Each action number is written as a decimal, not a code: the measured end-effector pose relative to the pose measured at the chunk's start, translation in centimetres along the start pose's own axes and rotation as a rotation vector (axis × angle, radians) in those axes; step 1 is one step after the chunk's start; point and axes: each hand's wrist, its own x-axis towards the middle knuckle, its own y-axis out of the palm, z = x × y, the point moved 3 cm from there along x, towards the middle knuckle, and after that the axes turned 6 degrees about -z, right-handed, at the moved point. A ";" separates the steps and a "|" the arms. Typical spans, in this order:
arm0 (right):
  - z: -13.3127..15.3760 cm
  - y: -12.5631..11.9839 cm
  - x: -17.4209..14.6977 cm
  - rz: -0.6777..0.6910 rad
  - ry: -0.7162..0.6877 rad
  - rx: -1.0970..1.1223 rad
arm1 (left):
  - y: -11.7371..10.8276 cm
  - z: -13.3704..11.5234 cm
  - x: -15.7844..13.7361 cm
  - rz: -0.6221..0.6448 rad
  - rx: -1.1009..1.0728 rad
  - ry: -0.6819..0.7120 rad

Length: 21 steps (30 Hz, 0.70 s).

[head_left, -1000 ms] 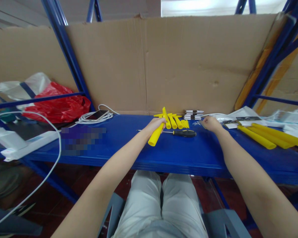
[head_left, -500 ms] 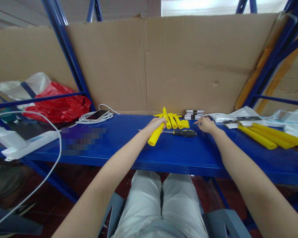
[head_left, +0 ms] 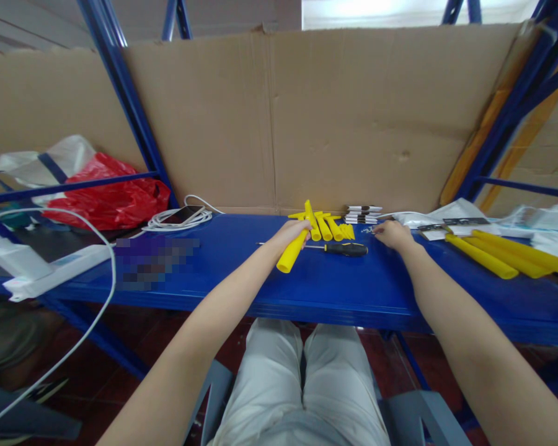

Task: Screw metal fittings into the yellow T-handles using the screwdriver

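A yellow tube [head_left: 290,256] slants over the middle of the blue table [head_left: 232,266], its open end toward the front edge; the left hand [head_left: 292,233] has its fingers closed around the upper part. The right hand [head_left: 394,234], nearer the back edge, reaches down with bent fingers beside small metal pieces [head_left: 367,230]; these are too small to make out well, and I cannot tell whether the fingertips have hold of one. Between the hands lies a screwdriver [head_left: 348,249], parallel to the front edge. Behind it, toward the back edge, are more yellow tubes [head_left: 324,228], small yellow pieces [head_left: 348,232] and a stack of white packets [head_left: 361,215]. Toward the table's right end lie longer yellow tubes [head_left: 509,257]; near its back edge on the left, a phone [head_left: 186,214] rests on a coiled white cable [head_left: 160,224].
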 end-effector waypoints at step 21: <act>0.9 -2.2 -1.0 0.026 0.133 0.086 | 11.2 -2.8 1.6 0.167 -0.039 -0.026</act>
